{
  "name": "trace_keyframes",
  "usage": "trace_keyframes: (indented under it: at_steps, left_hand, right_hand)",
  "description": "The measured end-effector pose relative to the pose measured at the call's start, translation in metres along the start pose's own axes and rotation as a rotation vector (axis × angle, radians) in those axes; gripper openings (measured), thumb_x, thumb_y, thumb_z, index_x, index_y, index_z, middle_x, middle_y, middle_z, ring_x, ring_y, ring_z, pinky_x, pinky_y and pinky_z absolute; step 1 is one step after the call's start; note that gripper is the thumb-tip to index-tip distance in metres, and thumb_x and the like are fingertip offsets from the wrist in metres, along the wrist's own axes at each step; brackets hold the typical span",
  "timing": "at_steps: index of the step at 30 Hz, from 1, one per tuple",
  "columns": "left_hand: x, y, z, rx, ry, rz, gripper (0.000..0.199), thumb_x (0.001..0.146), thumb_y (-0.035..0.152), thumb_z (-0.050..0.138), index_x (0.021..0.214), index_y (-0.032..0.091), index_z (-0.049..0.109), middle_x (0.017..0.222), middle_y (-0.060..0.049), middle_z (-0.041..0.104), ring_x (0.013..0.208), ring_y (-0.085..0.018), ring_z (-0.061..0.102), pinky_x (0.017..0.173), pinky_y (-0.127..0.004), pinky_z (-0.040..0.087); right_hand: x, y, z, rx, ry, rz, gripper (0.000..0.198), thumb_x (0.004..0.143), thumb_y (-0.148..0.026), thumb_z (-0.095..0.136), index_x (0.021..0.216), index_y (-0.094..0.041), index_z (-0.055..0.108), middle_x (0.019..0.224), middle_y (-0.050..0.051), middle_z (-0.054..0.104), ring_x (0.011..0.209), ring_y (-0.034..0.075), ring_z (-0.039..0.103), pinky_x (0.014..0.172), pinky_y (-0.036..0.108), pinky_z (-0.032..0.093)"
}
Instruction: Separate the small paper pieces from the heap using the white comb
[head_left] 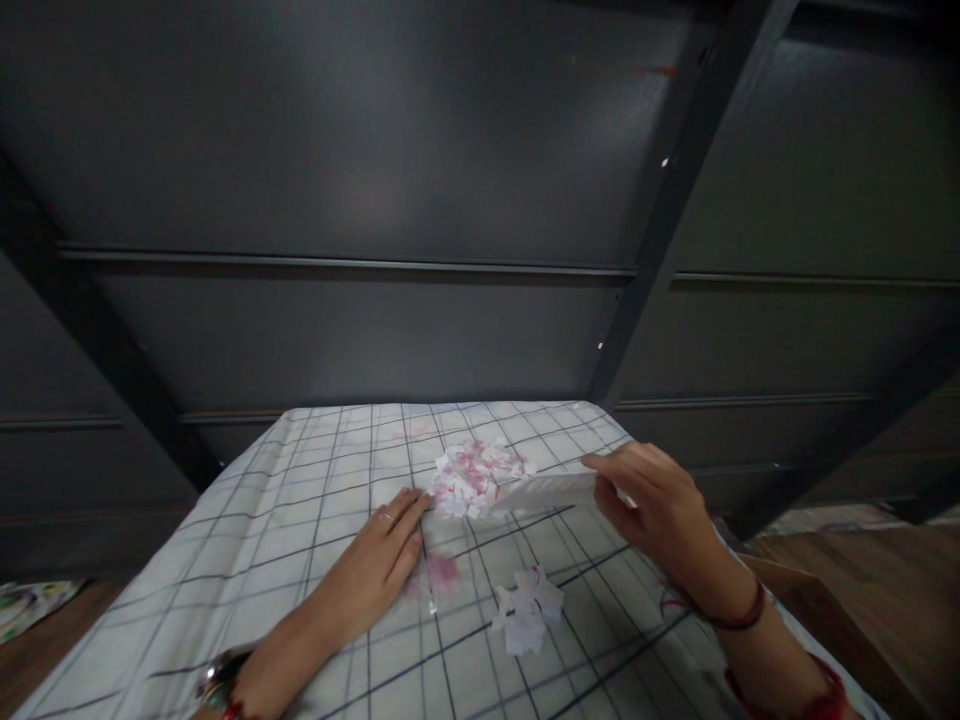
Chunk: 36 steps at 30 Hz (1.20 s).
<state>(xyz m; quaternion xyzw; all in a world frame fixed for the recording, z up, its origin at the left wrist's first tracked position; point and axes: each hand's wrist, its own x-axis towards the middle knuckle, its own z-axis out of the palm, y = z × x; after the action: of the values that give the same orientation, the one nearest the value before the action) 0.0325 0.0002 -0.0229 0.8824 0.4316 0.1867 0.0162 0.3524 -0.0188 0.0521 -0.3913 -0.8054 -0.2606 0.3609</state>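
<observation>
My left hand [382, 555] lies flat on the checked cloth, fingers stretched out and fingertips at the left edge of a heap of white and pink paper scraps [476, 475]. To the right of the heap, my right hand [649, 500] pinches the end of a whitish, see-through flat piece [551, 490]. That piece is blurred, and its other end reaches the scraps; I cannot tell whether it is plastic or paper. A smaller cluster of white paper scraps [527, 610] lies nearer to me, between my hands.
A white cloth with dark grid lines [300, 470] covers the table, with a pink stain [442, 570] beside my left hand. Dark metal wall panels [375, 330] stand behind the table. A brown cardboard box [817, 600] is on the wooden floor at right.
</observation>
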Motion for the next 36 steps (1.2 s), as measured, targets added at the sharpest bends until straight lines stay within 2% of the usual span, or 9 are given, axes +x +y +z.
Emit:
trace_keyframes:
  at_steps: [4, 9, 19, 32, 36]
  left_hand:
    - [0.000, 0.000, -0.001, -0.010, -0.014, 0.007, 0.043, 0.097, 0.031, 0.025, 0.136, 0.017, 0.036, 0.138, -0.011, 0.043, 0.128, -0.024, 0.037, 0.104, -0.041, 0.033]
    - [0.001, 0.003, -0.004, -0.012, -0.014, 0.005, 0.043, 0.097, 0.030, 0.025, 0.136, 0.017, 0.037, 0.138, -0.010, 0.044, 0.128, -0.023, 0.036, 0.104, -0.040, 0.032]
    - [0.001, 0.001, -0.001, -0.018, -0.035, 0.003, 0.043, 0.097, 0.030, 0.025, 0.136, 0.015, 0.036, 0.140, -0.011, 0.041, 0.129, -0.024, 0.035, 0.105, -0.041, 0.031]
    - [0.001, 0.000, 0.001, -0.048, -0.033, 0.024, 0.043, 0.098, 0.031, 0.026, 0.138, 0.019, 0.034, 0.141, -0.009, 0.040, 0.130, -0.022, 0.032, 0.105, -0.042, 0.031]
    - [0.001, 0.000, 0.002, -0.051, -0.015, 0.028, 0.043, 0.098, 0.032, 0.027, 0.138, 0.020, 0.034, 0.141, -0.008, 0.040, 0.130, -0.023, 0.033, 0.105, -0.042, 0.032]
  right_hand:
    - [-0.001, 0.009, -0.002, -0.150, -0.060, 0.090, 0.018, 0.083, -0.014, 0.042, 0.086, -0.015, 0.060, 0.063, 0.003, 0.058, 0.063, 0.017, 0.049, 0.061, 0.031, 0.037]
    - [-0.003, 0.013, 0.001, -0.218, -0.149, 0.103, 0.019, 0.083, -0.014, 0.043, 0.086, -0.014, 0.062, 0.067, 0.004, 0.061, 0.066, 0.019, 0.051, 0.065, 0.031, 0.037]
    - [-0.006, 0.020, -0.001, -0.327, -0.156, 0.107, 0.020, 0.082, -0.013, 0.043, 0.081, -0.014, 0.063, 0.065, 0.004, 0.061, 0.066, 0.019, 0.051, 0.065, 0.031, 0.034]
    - [-0.006, 0.021, -0.007, -0.205, -0.249, 0.080, 0.021, 0.083, -0.016, 0.042, 0.076, -0.018, 0.062, 0.070, 0.004, 0.062, 0.068, 0.017, 0.052, 0.068, 0.030, 0.035]
    - [-0.006, 0.021, -0.007, -0.164, -0.233, 0.078, 0.021, 0.083, -0.016, 0.042, 0.076, -0.017, 0.062, 0.069, 0.004, 0.062, 0.066, 0.017, 0.051, 0.066, 0.030, 0.036]
